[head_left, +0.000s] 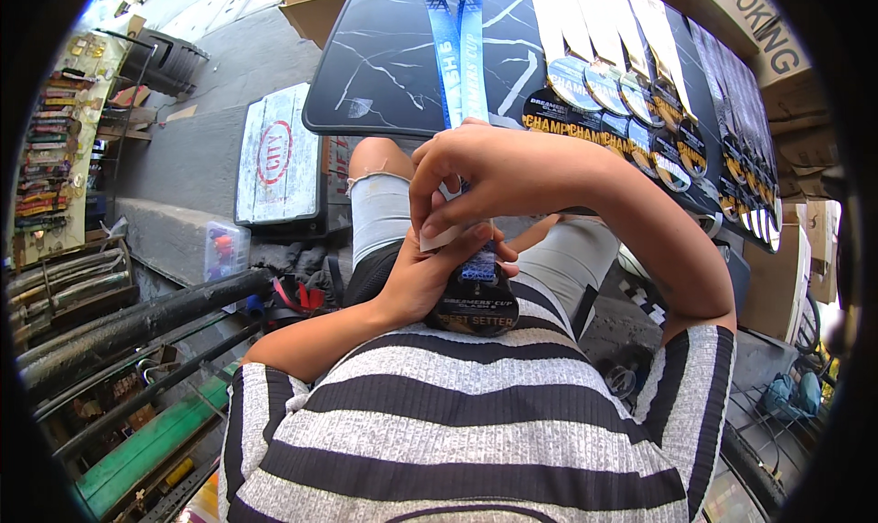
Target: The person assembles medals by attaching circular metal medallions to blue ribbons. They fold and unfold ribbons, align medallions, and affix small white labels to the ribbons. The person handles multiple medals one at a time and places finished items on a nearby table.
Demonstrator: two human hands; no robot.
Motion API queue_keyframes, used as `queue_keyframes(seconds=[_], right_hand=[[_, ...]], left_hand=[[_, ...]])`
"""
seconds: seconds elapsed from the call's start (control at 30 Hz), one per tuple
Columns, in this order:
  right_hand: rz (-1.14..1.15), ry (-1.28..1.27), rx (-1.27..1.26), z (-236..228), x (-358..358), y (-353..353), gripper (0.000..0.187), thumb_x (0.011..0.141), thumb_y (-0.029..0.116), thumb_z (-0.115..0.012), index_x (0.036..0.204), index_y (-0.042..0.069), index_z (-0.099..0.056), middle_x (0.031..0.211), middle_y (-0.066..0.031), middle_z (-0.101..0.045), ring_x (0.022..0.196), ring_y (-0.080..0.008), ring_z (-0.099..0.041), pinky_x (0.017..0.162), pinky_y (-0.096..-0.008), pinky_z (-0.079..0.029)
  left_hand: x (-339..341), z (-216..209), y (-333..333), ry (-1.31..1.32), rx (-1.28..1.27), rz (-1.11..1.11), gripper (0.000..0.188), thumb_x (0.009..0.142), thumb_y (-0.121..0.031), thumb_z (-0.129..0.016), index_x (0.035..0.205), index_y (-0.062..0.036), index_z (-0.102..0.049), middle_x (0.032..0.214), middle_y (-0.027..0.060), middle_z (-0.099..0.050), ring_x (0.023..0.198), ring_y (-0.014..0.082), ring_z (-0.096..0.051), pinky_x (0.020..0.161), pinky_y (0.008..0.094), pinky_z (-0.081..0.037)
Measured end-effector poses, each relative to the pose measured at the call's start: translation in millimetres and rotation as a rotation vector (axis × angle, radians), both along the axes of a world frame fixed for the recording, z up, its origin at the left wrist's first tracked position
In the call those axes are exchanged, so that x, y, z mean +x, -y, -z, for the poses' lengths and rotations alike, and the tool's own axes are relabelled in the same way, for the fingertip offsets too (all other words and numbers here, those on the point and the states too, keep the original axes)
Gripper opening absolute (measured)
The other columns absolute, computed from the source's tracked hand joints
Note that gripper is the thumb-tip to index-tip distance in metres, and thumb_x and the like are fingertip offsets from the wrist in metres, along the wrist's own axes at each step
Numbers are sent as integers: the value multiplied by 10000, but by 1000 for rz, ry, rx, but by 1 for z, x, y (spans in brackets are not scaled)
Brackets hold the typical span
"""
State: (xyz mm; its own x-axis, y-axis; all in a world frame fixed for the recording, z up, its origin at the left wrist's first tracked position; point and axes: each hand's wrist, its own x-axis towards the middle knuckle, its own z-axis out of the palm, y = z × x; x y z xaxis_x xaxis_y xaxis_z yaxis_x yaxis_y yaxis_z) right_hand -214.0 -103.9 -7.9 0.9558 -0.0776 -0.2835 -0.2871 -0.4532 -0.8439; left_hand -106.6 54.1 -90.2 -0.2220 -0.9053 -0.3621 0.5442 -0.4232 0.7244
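Observation:
A dark medal (471, 308) with gold lettering hangs against my striped shirt from a blue ribbon (457, 57). The ribbon runs up from it onto the black table. My left hand (430, 269) is closed round the ribbon's lower end, just above the medal. Over it, my right hand (466, 171) bends down with its thumb and fingers pinched on a small white piece (439, 240), like paper or tape. That piece lies against the ribbon and the left thumb. My fingers hide part of the ribbon.
The black marble-patterned table (384, 57) stands ahead. On its right lie several dark medals (585, 112) with white ribbons, in overlapping rows. A white box (277, 157) stands left of my knees, near a clear plastic container (226, 250). Metal rails (146, 326) run at the lower left; cardboard boxes (777, 276) stand right.

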Motion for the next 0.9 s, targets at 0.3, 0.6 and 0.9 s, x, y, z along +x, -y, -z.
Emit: queue_keyframes(seconds=[0.3,0.6,0.9], right_hand=[[-101,202,-147,4,-9,0,118,877,217,-700,934,127,-750,904,-32,-594,968,-165,-561,968,-382,-301],[145,330,-210,8,-46,-1,128,740,190,-785,857,153,-747,956,-22,-494,966,-185,-490,914,-372,-313],[332,295,-26,26,-70,-15,179,721,93,-791,891,126,-747,920,-34,-472,945,-204,-468,849,-334,-388]], left_hand=[[2,4,-1,-148,-30,2,283,1021,-231,-553,1172,8,-557,1045,160,-662,986,231,-700,874,336,-593],[6,7,1,-146,-110,70,311,1017,-179,-484,1280,-12,-484,1114,194,-664,1087,281,-672,981,383,-538],[6,4,-2,-141,-43,22,489,943,-140,-536,1390,6,-403,1119,164,-659,1045,278,-684,966,381,-534]])
